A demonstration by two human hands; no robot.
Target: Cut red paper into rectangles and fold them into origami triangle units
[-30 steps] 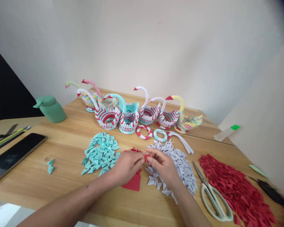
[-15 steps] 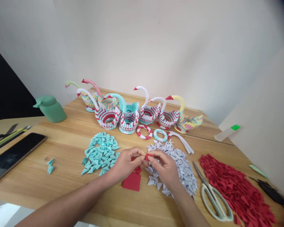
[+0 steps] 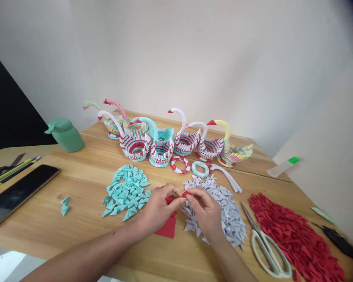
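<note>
I have a small red paper piece [image 3: 186, 193] pinched between my two hands, above the near middle of the wooden table [image 3: 85, 176]. My left hand [image 3: 161, 205] is narrowed, thumb and fingers drawn together at the piece's left side; my right hand [image 3: 206, 211] grips its right side the same way, so most of the piece is hidden from me. Beneath my left hand lie flat red sheets [image 3: 167, 229], partly covered. To the left spreads a heap of teal folded triangles [image 3: 126, 192], with two loose teal pieces [image 3: 64, 206] farther left, near the phone [image 3: 23, 194]. Under and beyond my right hand is a pile of pale folded triangles [image 3: 231, 213]; right of that rest the scissors [image 3: 269, 251], then a long heap of red folded triangles [image 3: 297, 235]. On the far side, paper swans [image 3: 161, 158] stand in a cluster, with a red-and-white ring [image 3: 181, 171], a teal-and-white ring [image 3: 200, 175] and a loose white neck [image 3: 231, 181] lying just nearer.
</note>
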